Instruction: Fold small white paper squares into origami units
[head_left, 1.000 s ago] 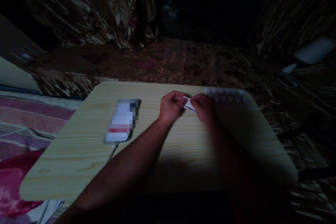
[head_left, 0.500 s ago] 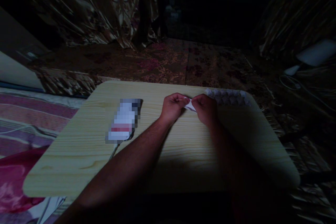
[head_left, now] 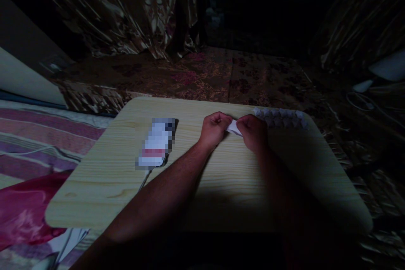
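Observation:
A small white piece of folded paper (head_left: 234,127) is pinched between both hands over the far middle of a pale wooden table (head_left: 202,185). My left hand (head_left: 215,128) is closed on the paper's left end. My right hand (head_left: 253,131) is closed on its right end, and most of the paper is hidden by the fingers. Just past my right hand, a row of small folded paper pieces (head_left: 281,117) lies along the table's far right edge.
A blurred phone-sized object (head_left: 156,143) with a cable lies on the table's left half. Striped and red cloth (head_left: 34,164) lies left of the table. Patterned dark fabric (head_left: 202,71) covers the ground beyond. A white device with a cord (head_left: 379,74) sits far right.
The view has shifted, so the table and hands sit slightly further right in the picture. Both hands stay pinched on the paper with only small finger movement.

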Demonstrator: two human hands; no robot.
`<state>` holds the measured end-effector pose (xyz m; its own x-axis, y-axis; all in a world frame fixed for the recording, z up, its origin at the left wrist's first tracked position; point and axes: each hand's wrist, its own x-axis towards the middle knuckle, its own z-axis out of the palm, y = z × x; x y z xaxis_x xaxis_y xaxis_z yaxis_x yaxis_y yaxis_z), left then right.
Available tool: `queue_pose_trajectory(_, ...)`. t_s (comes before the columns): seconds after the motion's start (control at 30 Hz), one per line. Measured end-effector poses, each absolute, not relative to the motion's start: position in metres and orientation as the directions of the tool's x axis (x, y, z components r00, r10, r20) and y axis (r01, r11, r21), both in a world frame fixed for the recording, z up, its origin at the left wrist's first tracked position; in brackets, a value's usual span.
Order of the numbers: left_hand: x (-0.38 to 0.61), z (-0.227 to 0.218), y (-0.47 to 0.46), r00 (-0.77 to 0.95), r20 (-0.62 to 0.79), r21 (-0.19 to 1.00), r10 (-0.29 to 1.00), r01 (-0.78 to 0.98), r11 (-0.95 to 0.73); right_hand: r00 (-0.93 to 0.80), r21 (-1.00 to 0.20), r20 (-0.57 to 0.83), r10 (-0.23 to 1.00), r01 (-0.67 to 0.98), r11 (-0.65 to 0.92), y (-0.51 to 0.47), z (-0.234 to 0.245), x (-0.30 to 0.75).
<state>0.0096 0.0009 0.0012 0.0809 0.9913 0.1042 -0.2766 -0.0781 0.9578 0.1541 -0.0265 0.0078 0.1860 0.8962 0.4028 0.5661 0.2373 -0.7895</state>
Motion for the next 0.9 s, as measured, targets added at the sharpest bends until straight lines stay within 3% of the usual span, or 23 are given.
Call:
queue_pose_trajectory(0.17,0.010,-0.001,0.001,0.089,0.143,0.979,0.986,-0.158,-0.127,0.196,-0.797,0.381,0.903,0.565,0.214,-0.027,0.008,0.154)
queue_pose_trajectory(0.47,0.003,-0.006,0.005,0.306,0.106,0.989,0.946,0.063,-0.131,0.199,-0.799,0.327,0.924,0.580,0.158,-0.022,0.009,0.165)
queue_pose_trajectory(0.73,-0.003,-0.002,0.006,0.437,0.096,0.984,0.895,0.096,-0.152,0.118,-0.851,0.210,0.971,0.511,0.122,-0.026,0.017,0.166)
queue_pose_trajectory(0.9,-0.004,-0.002,0.006,0.413,0.059,0.994,0.909,0.061,-0.092,0.133,-0.885,0.166,0.977,0.457,0.088,-0.025,0.018,0.165)
